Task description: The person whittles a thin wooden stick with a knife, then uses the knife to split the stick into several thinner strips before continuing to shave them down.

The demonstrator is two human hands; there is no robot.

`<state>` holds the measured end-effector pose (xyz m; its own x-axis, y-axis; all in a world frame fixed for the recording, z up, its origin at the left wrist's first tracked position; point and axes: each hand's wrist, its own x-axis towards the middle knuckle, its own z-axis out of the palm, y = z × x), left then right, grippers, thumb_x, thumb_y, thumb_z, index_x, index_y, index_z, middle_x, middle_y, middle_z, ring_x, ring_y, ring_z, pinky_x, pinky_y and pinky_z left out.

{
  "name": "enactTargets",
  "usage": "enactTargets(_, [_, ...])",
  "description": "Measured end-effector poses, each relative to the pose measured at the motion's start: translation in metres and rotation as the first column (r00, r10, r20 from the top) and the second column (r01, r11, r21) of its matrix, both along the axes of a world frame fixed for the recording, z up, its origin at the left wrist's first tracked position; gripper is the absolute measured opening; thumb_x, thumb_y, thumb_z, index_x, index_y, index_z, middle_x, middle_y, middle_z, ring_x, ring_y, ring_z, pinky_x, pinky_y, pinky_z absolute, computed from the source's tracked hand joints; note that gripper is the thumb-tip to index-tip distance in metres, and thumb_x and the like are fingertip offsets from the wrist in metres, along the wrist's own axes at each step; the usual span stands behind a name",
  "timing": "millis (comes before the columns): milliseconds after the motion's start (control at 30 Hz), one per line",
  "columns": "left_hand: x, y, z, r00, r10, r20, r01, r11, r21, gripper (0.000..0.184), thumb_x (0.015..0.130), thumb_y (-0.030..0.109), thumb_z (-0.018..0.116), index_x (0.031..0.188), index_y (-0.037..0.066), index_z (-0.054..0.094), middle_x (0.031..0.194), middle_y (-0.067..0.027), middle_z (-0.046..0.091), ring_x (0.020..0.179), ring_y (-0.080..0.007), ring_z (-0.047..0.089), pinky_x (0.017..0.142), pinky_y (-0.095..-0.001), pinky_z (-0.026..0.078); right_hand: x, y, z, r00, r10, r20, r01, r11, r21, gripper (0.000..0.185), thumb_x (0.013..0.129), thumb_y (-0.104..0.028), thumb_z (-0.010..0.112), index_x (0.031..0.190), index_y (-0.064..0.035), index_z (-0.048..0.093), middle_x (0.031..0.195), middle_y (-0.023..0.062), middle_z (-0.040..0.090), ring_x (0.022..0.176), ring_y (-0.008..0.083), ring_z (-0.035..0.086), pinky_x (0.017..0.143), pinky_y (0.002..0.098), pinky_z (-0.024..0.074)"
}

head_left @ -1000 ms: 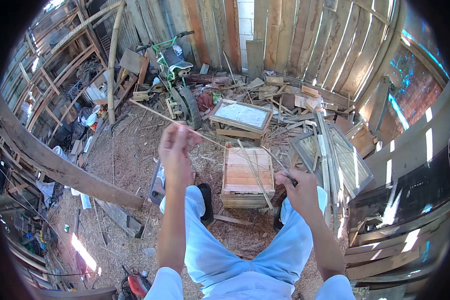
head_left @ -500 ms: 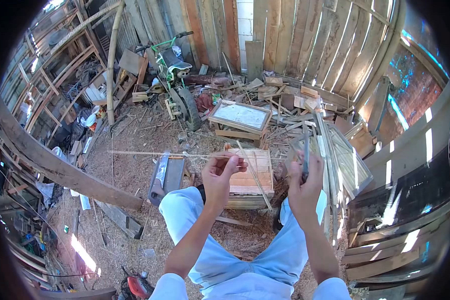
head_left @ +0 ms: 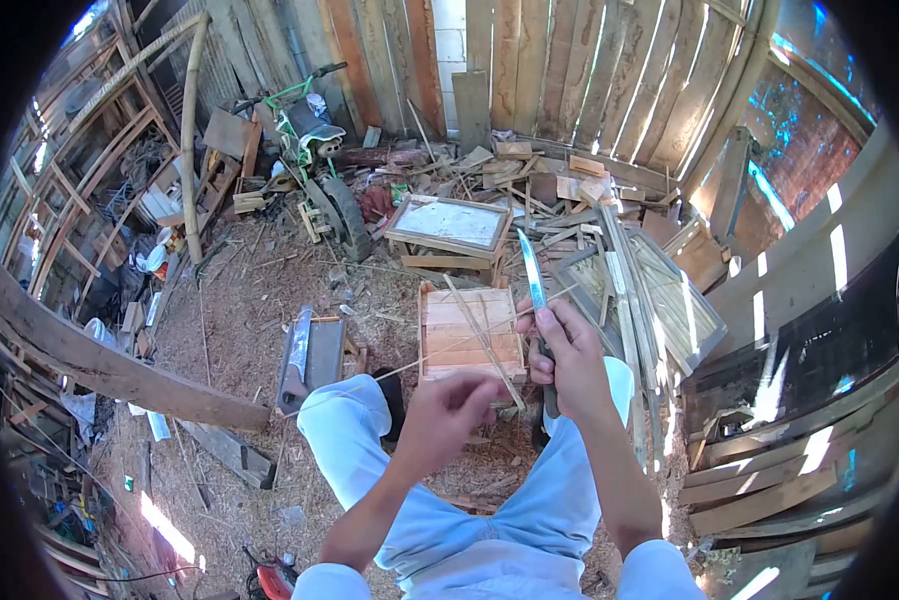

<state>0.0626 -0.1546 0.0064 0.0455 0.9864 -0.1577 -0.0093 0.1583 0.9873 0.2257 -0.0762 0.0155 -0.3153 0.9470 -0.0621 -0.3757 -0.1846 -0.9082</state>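
Observation:
My right hand (head_left: 573, 362) is closed round the dark handle of a knife (head_left: 533, 270), whose bright blade points up and away from me. A thin wooden strip (head_left: 450, 346) slants from lower left up to the fingers of this hand, where it passes by the knife. My left hand (head_left: 452, 415) is below the strip, its fingers curled toward the thumb and slightly blurred; what lies between them, if anything, is hidden. Beyond the hands is a wooden box (head_left: 470, 318) with a slatted face. A longer narrow stick (head_left: 482, 335) lies slanted across it.
A handsaw (head_left: 298, 350) rests on a dark low bench (head_left: 327, 352) left of my knees. Behind lie a framed panel (head_left: 450, 222) and a heap of scrap wood (head_left: 545, 185). A small motorbike (head_left: 315, 150) stands by the plank wall. A thick beam (head_left: 120, 365) crosses the left.
My left hand has dropped lower, away from the strip it held. My right hand has shifted left, and the strip now slants up to it. The view has turned slightly right.

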Motion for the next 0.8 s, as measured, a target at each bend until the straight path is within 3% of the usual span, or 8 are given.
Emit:
enactTargets(33, [0.001, -0.01, 0.007, 1.0, -0.006, 0.004, 0.006, 1.0, -0.007, 0.013, 0.088, 0.011, 0.063, 0.097, 0.002, 0.065, 0.091, -0.0071, 0.067, 0.077, -0.0153, 0.062, 0.068, -0.0254, 0.05, 0.003, -0.003, 0.004, 1.0, 0.0, 0.025, 0.0, 1.0, -0.002, 0.023, 0.1, -0.019, 0.042, 0.111, -0.002, 0.053, 0.092, 0.0025, 0.055, 0.051, 0.0027, 0.036, 0.042, 0.017, 0.0297])
enactTargets(100, [0.0, -0.025, 0.017, 0.714, 0.502, -0.489, 0.09, 0.626, 0.775, 0.017, 0.082, 0.009, 0.068, 0.097, 0.003, 0.064, 0.09, -0.0081, 0.066, 0.079, -0.0225, 0.063, 0.067, -0.0283, 0.049, 0.008, -0.009, 0.009, 0.998, -0.004, 0.055, 0.005, 1.0, -0.017, 0.023, 0.1, -0.019, 0.043, 0.11, -0.0017, 0.053, 0.092, 0.0031, 0.056, 0.051, 0.0027, 0.036, 0.042, 0.0172, 0.0299])
enactTargets(133, [-0.001, -0.027, 0.023, 0.718, 0.495, -0.489, 0.087, 0.633, 0.769, 0.017, 0.082, 0.009, 0.068, 0.097, 0.003, 0.064, 0.09, -0.0081, 0.066, 0.079, -0.0225, 0.063, 0.067, -0.0283, 0.049, 0.01, -0.011, 0.011, 0.998, 0.001, 0.063, 0.0, 1.0, -0.015, 0.023, 0.1, -0.02, 0.043, 0.11, -0.0013, 0.053, 0.092, 0.0041, 0.057, 0.051, 0.0027, 0.037, 0.042, 0.0174, 0.0302])
enactTargets(200, [-0.006, -0.025, 0.032, 0.354, 0.687, -0.634, 0.121, 0.639, 0.76, 0.02, 0.077, 0.003, 0.071, 0.096, 0.003, 0.064, 0.088, -0.0096, 0.065, 0.078, -0.0278, 0.063, 0.067, -0.0312, 0.049, 0.014, -0.015, 0.015, 0.997, 0.005, 0.072, -0.004, 1.0, -0.016, 0.024, 0.1, -0.02, 0.043, 0.109, -0.0008, 0.053, 0.091, 0.005, 0.058, 0.051, 0.0028, 0.037, 0.042, 0.0176, 0.0304])
enactTargets(233, [-0.012, -0.025, 0.023, 0.357, 0.68, -0.641, 0.121, 0.646, 0.753, 0.02, 0.077, 0.003, 0.071, 0.096, 0.003, 0.064, 0.088, -0.0096, 0.065, 0.078, -0.0278, 0.063, 0.067, -0.0312, 0.049, 0.015, -0.019, 0.017, 0.998, 0.015, 0.068, -0.014, 1.0, -0.014, 0.024, 0.1, -0.02, 0.043, 0.109, -0.0005, 0.053, 0.09, 0.0054, 0.058, 0.05, 0.0028, 0.037, 0.042, 0.0177, 0.0308])
enactTargets(333, [-0.019, -0.026, 0.0, 0.792, 0.399, -0.463, -0.096, 0.829, 0.551, 0.015, 0.081, -0.001, 0.067, 0.095, 0.003, 0.063, 0.083, -0.0086, 0.064, 0.066, -0.0188, 0.062, 0.055, -0.027, 0.047, 0.019, -0.025, 0.019, 0.998, 0.018, 0.068, -0.018, 1.0, -0.006, 0.024, 0.1, -0.02, 0.044, 0.107, 0.0003, 0.054, 0.089, 0.0062, 0.058, 0.05, 0.0028, 0.038, 0.043, 0.0177, 0.0316])
enactTargets(433, [-0.01, -0.034, 0.0, 0.818, 0.381, -0.431, -0.161, 0.871, 0.465, 0.009, 0.084, 0.0, 0.065, 0.093, 0.0, 0.065, 0.077, -0.0047, 0.063, 0.062, -0.0067, 0.057, 0.054, -0.0211, 0.043, 0.022, -0.027, 0.016, 0.998, 0.005, 0.064, -0.006, 1.0, 0.01, 0.026, 0.1, -0.021, 0.045, 0.108, 0.0012, 0.054, 0.089, 0.0066, 0.058, 0.05, 0.0029, 0.039, 0.043, 0.0174, 0.0323])
enactTargets(800, [0.002, -0.033, -0.003, 0.902, 0.299, -0.31, -0.17, 0.908, 0.383, 0.01, 0.089, 0.005, 0.062, 0.095, -0.002, 0.065, 0.071, -0.0029, 0.062, 0.06, -0.0041, 0.056, 0.049, -0.0174, 0.04, 0.028, -0.028, 0.012, 0.993, 0.116, -0.036, -0.116, 0.993, 0.014, 0.03, 0.099, -0.02, 0.047, 0.119, 0.0013, 0.054, 0.083, 0.0087, 0.061, 0.05, 0.0047, 0.042, 0.044, 0.0167, 0.0345])
